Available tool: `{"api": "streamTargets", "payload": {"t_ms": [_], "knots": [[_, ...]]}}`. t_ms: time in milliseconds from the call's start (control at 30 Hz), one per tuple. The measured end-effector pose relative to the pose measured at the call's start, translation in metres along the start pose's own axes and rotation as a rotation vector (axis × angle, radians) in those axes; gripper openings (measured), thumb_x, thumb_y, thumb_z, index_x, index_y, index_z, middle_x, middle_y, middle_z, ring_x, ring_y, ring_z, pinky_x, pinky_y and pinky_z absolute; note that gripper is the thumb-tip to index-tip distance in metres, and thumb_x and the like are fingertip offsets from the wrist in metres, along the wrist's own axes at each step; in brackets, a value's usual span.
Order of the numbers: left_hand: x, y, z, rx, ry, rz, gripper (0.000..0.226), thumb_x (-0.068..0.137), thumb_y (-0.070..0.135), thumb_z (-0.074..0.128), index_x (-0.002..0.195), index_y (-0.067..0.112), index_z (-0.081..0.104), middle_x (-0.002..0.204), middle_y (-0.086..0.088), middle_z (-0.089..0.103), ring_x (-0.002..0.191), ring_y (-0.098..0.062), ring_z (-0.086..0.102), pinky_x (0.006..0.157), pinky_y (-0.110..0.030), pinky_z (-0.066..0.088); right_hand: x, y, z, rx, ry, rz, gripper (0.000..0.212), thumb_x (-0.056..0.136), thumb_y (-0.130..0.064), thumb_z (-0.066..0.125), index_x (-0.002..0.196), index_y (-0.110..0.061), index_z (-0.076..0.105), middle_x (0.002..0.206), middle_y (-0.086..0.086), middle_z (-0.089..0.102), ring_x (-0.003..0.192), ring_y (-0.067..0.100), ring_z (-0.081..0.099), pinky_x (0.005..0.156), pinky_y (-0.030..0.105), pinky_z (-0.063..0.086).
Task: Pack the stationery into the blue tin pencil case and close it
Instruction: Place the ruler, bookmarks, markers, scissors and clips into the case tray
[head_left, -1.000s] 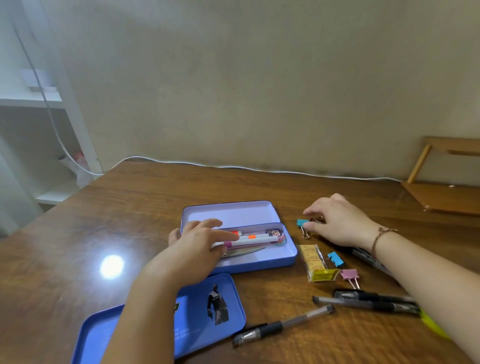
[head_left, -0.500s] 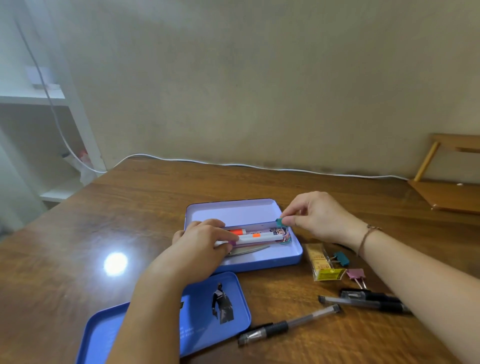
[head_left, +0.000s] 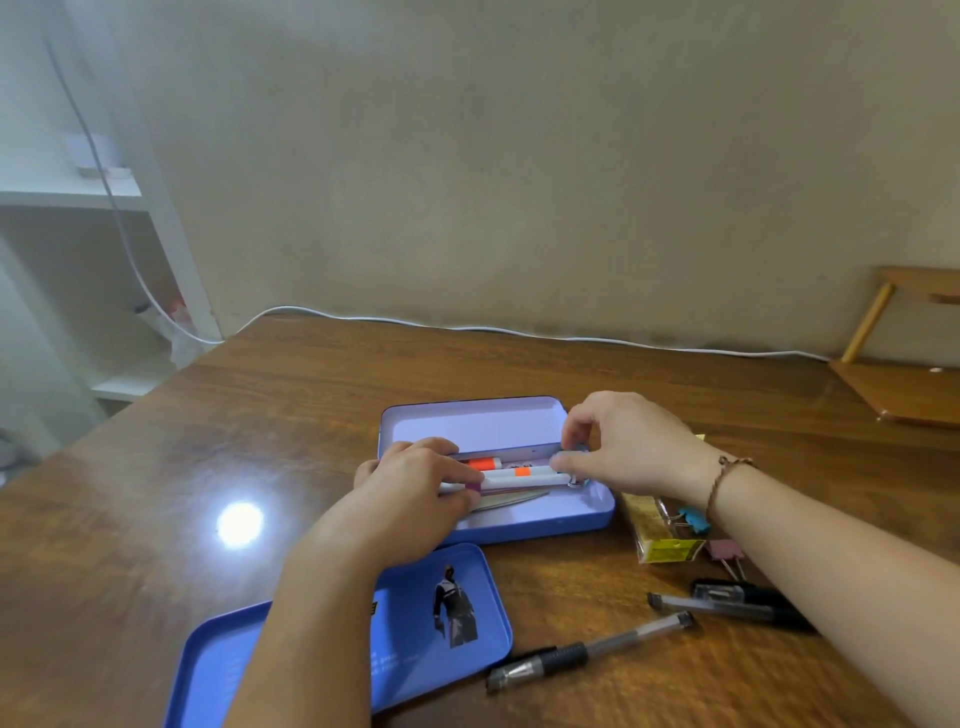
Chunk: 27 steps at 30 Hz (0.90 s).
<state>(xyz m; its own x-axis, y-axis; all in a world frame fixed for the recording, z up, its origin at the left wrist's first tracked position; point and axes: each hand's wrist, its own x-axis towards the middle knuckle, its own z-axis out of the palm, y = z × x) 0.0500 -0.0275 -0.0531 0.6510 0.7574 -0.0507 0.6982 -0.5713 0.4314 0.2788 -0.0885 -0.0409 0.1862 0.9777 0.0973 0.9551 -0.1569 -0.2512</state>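
Tin case (head_left: 519, 527) open on wooden table (head_left: 260, 415), centre; lid (head_left: 415, 639) lies separately in front, picture side up. White pen (head_left: 519, 475) with orange band lies in case, orange marker (head_left: 483, 462) just behind it. Left hand (head_left: 410, 493) on pen's left end, fingers curled around it. Right hand (head_left: 628, 447) at case's right end, fingertips (head_left: 569, 460) pinching small item, too blurred to identify. On table right of case: yellow packet (head_left: 660, 535), teal clip (head_left: 693, 519), pink clip (head_left: 724, 551), three black pens (head_left: 587, 652).
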Motion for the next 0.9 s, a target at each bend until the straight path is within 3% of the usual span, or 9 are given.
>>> {"api": "streamTargets", "payload": {"t_ms": [233, 433, 600, 667, 767, 900], "knots": [[0.003, -0.002, 0.003, 0.001, 0.026, -0.007, 0.025, 0.094, 0.043, 0.053, 0.116, 0.045, 0.065, 0.146, 0.012, 0.042, 0.137, -0.016, 0.032, 0.112, -0.046, 0.026, 0.000, 0.007, 0.003, 0.048, -0.064, 0.028, 0.011, 0.081, -0.026, 0.071, 0.087, -0.033, 0.067, 0.095, -0.012, 0.059, 0.078, 0.003, 0.052, 0.062, 0.022, 0.041], [0.008, 0.004, 0.010, 0.016, 0.230, -0.016, 0.018, 0.082, 0.042, 0.067, 0.099, 0.041, 0.072, 0.114, 0.017, 0.061, 0.116, -0.010, 0.050, 0.103, -0.042, 0.032, -0.001, 0.008, 0.002, 0.112, -0.023, 0.027, 0.001, 0.084, -0.030, 0.068, 0.084, -0.031, 0.068, 0.088, -0.015, 0.061, 0.079, 0.006, 0.056, 0.063, 0.022, 0.045], [0.014, 0.008, 0.015, 0.016, 0.301, -0.044, 0.016, 0.080, 0.039, 0.070, 0.095, 0.038, 0.072, 0.103, 0.014, 0.065, 0.102, -0.012, 0.058, 0.088, -0.036, 0.046, -0.003, 0.040, -0.021, 0.035, 0.129, 0.097, 0.013, 0.086, -0.026, 0.063, 0.080, -0.036, 0.066, 0.087, -0.020, 0.061, 0.075, 0.001, 0.053, 0.070, 0.029, 0.045], [0.016, 0.008, 0.016, 0.051, 0.341, -0.082, 0.009, 0.081, 0.038, 0.069, 0.089, 0.035, 0.072, 0.094, 0.012, 0.065, 0.098, -0.014, 0.059, 0.082, -0.033, 0.047, -0.004, 0.067, -0.029, -0.004, 0.140, 0.188, 0.022, 0.090, -0.019, 0.059, 0.087, -0.040, 0.066, 0.097, -0.015, 0.065, 0.081, 0.005, 0.057, 0.074, 0.029, 0.049], [0.018, 0.011, 0.017, 0.076, 0.385, -0.112, 0.004, 0.081, 0.037, 0.069, 0.081, 0.033, 0.070, 0.081, 0.012, 0.059, 0.090, -0.015, 0.060, 0.073, -0.030, 0.044, -0.010, 0.099, -0.029, -0.033, 0.002, 0.289, 0.026, 0.093, -0.016, 0.056, 0.108, -0.035, 0.066, 0.115, -0.009, 0.065, 0.096, 0.010, 0.057, 0.082, 0.027, 0.047], [0.020, 0.011, 0.019, 0.091, 0.393, -0.139, 0.011, 0.080, 0.037, 0.070, 0.071, 0.033, 0.066, 0.080, 0.010, 0.063, 0.084, -0.015, 0.060, 0.068, -0.028, 0.042, -0.013, 0.110, -0.023, -0.011, -0.039, 0.318, 0.023, 0.094, -0.017, 0.056, 0.111, -0.029, 0.067, 0.120, -0.003, 0.065, 0.110, 0.015, 0.057, 0.091, 0.030, 0.045]]}}
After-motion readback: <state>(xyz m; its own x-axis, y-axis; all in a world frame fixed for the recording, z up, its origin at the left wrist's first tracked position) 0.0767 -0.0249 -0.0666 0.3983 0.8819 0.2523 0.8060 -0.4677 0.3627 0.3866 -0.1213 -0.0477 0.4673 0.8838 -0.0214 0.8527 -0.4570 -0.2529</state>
